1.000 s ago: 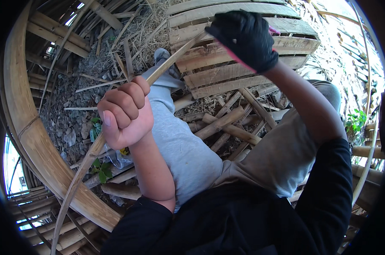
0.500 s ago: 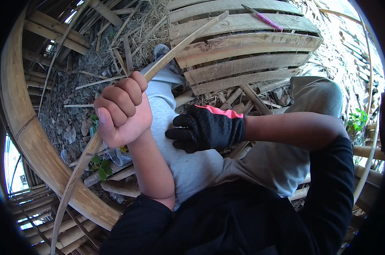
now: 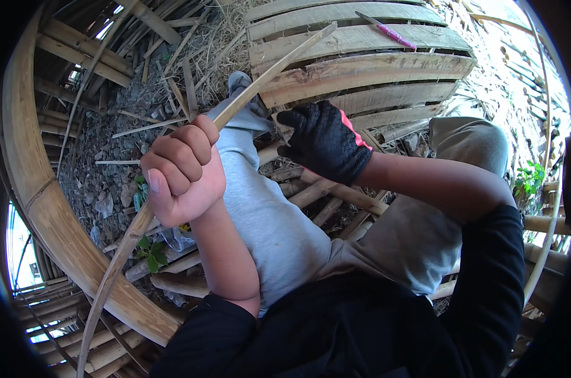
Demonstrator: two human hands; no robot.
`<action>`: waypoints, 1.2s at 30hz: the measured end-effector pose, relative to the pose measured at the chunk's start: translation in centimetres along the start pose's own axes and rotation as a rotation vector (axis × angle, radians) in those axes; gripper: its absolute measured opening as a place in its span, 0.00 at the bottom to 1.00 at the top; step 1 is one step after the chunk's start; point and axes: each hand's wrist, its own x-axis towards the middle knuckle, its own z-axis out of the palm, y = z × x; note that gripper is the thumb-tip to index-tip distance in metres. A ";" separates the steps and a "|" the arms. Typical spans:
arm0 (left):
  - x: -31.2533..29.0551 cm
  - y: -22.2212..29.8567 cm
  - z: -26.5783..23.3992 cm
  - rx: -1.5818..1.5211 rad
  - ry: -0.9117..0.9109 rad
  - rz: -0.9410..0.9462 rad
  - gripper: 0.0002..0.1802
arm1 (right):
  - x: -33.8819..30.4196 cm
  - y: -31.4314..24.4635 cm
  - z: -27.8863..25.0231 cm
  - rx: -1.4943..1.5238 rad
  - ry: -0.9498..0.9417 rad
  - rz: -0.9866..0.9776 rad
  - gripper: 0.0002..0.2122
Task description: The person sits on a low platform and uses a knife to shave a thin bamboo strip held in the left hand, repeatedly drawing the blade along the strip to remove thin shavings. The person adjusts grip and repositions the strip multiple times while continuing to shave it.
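My bare left hand (image 3: 183, 165) is wrapped in a fist around a long, thin bamboo strip (image 3: 260, 83). The strip slants from the lower left up to the far middle, its upper end above the slatted wooden stand (image 3: 367, 66). My right hand (image 3: 323, 140) wears a black glove with a pink-red edge and hovers beyond my thigh, near the stand's front edge. Its fingers are bent around a small tan piece (image 3: 284, 128), whose kind I cannot make out. The glove is apart from the strip.
A knife with a purple-pink handle (image 3: 395, 36) lies on the far slats. A thick bamboo pole (image 3: 58, 217) curves along my left. Bamboo offcuts (image 3: 314, 192) lie between my legs, and gravel and straw cover the ground. A small green plant (image 3: 152, 252) grows by the pole.
My gloved right hand has lifted off my thigh and moved forward toward the stand; a small tan piece now shows at its fingers. My left hand stays nearly still on the strip.
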 end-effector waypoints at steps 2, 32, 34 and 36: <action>0.1 -0.1 0.1 -0.001 0.001 0.004 0.31 | 0.0 1.7 -0.1 -0.073 -0.007 0.005 0.10; 0.0 -0.3 0.1 -0.006 0.052 0.036 0.31 | -3.1 -6.0 1.8 0.539 -0.305 -0.190 0.20; -0.1 -0.3 0.1 -0.002 0.049 0.036 0.31 | -1.7 -3.7 1.6 0.276 -0.099 -0.214 0.17; -0.1 -0.2 0.0 0.003 0.041 0.036 0.31 | -0.7 -0.6 0.3 0.072 -0.103 -0.240 0.17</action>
